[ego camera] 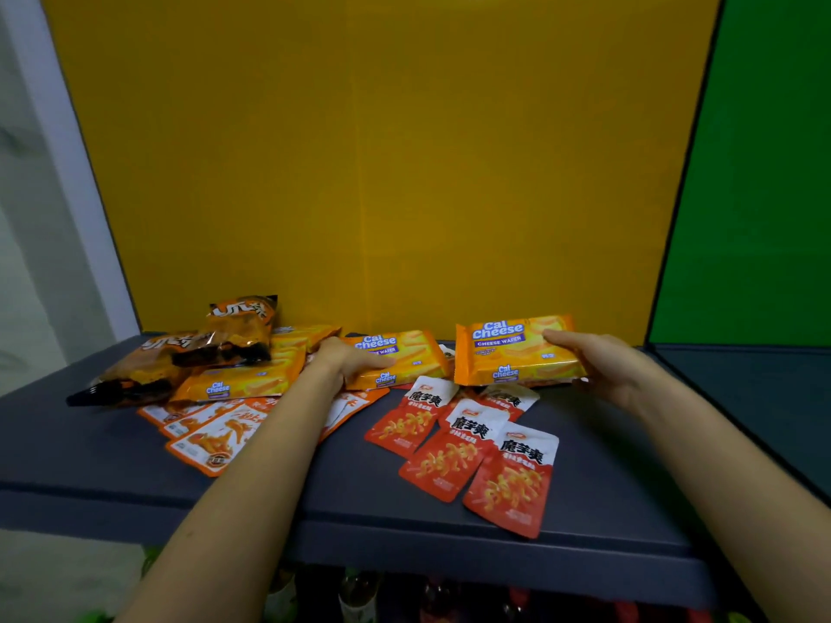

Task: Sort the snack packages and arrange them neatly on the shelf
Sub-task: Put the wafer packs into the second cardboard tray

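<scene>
My right hand (602,366) grips a Cal Cheese wafer pack (512,350) by its right end, tilted up against the yellow back wall. My left hand (348,359) is closed on the left end of a second Cal Cheese pack (407,357) lying on the dark shelf (314,487). Two more Cal Cheese packs (243,377) lie further left. Two orange-and-black chip bags (243,328) sit on top of them at the back left. Several red-and-white pouches (472,447) are spread in front of the held pack. Orange-and-white pouches (211,431) lie under my left forearm.
A yellow panel (382,150) closes the back of the shelf and a green panel (755,173) closes the right side. A white frame (67,164) stands at the left. Bottles (359,595) show on the level below the shelf's front edge.
</scene>
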